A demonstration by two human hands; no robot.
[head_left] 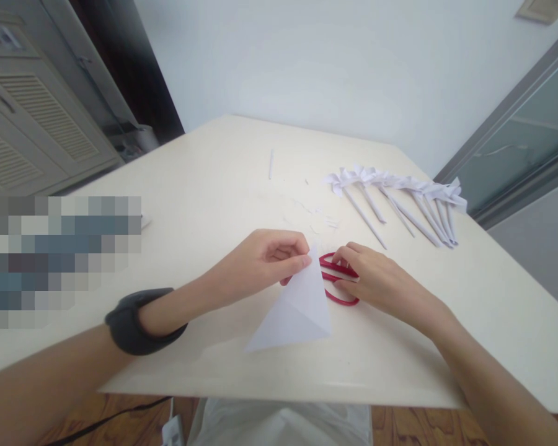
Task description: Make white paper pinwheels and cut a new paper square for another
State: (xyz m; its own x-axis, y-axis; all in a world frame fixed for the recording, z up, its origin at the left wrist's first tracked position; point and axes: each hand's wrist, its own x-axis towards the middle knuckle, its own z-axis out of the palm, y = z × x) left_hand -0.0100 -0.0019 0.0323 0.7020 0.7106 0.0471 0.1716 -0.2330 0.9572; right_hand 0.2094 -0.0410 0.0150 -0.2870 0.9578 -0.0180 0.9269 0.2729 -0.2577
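A triangular piece of folded white paper (294, 310) hangs from my left hand (279, 257), its upper corner pinched between thumb and fingers. Beside the paper, on the right, my right hand (367, 266) has its fingers and thumb closed on the red handles of a pair of scissors (343, 300). The scissors lie low over the tabletop, and their blades are hidden behind the paper. A black band circles my left wrist.
Rolled white paper sticks with crumpled tops (400, 181) lie in a row at the back right of the white table (190, 204). Small paper scraps (314, 210) and one thin paper roll (271, 164) rest mid-table. A pixelated patch covers the left. A wall stands behind.
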